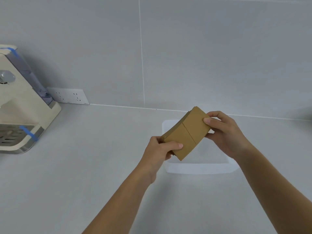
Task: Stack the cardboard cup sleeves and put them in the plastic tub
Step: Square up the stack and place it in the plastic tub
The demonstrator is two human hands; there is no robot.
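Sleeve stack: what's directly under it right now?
The plastic tub sits on the counter below the sleeve stack, held by the left hand and right hand. The tub's middle is covered.

Two bare forearms come up from the bottom edge, one on each side — no sleeve, cuff or glove shows on either along the whole visible length. The left hand [159, 150] wears no ring, and its wrist carries no watch, strap or band. The right hand [224, 132] is likewise plain — no ring on the fingers that show and nothing at the wrist. The nails that can be seen, on the thumbs, are short and unpainted, and no marking appears on either arm
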